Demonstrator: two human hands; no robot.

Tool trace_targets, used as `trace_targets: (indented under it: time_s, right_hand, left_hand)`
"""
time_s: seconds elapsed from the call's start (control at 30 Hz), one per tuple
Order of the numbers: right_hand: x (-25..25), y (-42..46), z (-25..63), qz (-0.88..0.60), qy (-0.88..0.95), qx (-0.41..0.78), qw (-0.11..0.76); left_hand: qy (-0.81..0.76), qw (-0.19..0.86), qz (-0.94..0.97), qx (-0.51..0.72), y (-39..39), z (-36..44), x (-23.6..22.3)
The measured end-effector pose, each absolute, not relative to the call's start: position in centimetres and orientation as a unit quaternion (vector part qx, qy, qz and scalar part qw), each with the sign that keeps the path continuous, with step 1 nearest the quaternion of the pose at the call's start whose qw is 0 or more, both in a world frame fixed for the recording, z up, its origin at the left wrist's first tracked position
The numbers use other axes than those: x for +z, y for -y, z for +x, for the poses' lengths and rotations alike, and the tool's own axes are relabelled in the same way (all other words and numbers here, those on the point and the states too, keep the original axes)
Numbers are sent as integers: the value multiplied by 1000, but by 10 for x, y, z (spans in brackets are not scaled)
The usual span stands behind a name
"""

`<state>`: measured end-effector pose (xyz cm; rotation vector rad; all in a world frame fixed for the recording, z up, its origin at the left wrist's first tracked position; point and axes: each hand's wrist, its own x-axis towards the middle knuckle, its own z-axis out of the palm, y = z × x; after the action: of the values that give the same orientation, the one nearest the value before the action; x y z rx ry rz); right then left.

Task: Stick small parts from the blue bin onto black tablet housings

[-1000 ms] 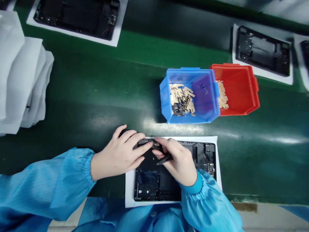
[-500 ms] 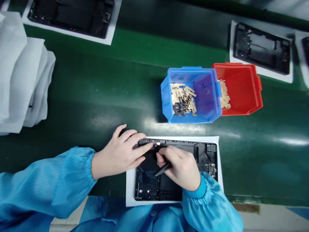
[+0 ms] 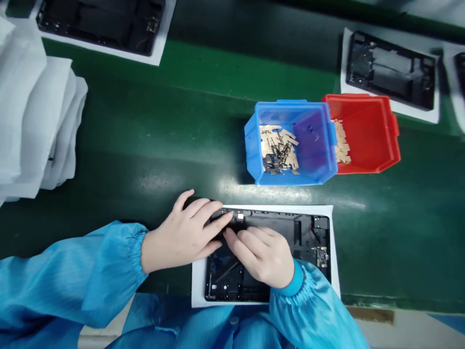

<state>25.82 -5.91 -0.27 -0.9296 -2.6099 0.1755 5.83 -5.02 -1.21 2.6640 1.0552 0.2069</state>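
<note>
A black tablet housing [image 3: 283,228] with small electronic parts lies on a white sheet [image 3: 198,291] in front of me. My left hand [image 3: 189,232] rests over its upper left corner, palm down, fingers stretched and slightly apart, holding nothing that shows. Over the middle of the housing, my right hand [image 3: 263,254] is closed, its fingertips pressed near the upper left of the frame, close to my left fingers. From under it a slim black tool, seemingly tweezers [image 3: 227,271], slants down and left. Its tip is hidden. A small white piece [image 3: 240,216] shows on the top edge.
Beyond the housing stand a blue bin [image 3: 312,165] with pale and black small parts and a red bin [image 3: 378,145] with pale pieces. White sheets [image 3: 22,111] are stacked at left. More housings [image 3: 98,22] lie at the back, one [image 3: 390,72] at the right.
My right hand has shifted left and turned, bringing its fingertips nearer my left fingers. The black tool now lies lower and more hidden. My left hand stays nearly in place.
</note>
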Motion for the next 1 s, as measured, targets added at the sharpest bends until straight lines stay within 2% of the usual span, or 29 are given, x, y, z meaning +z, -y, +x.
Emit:
trace_targets:
  time_s: [0.1, 0.27, 0.33, 0.47, 0.87, 1.0]
  right_hand:
    - [-5, 61, 265, -321, 925, 93, 182]
    - [-6, 61, 282, -417, 816, 193, 352]
    - [-5, 58, 284, -452, 765, 252, 383]
    - [-4, 51, 278, -477, 726, 332, 367]
    - [-8, 48, 271, -483, 734, 368, 305]
    - [7, 56, 277, -512, 717, 338, 332]
  left_hand:
    - [-357, 129, 922, 77, 48, 57, -12]
    - [-354, 105, 927, 73, 48, 57, -12]
    - [-352, 107, 928, 68, 48, 56, -12]
    - [-348, 106, 928, 78, 47, 55, -13]
    - [-348, 101, 927, 101, 46, 56, -15]
    - [-352, 95, 925, 104, 51, 55, -13]
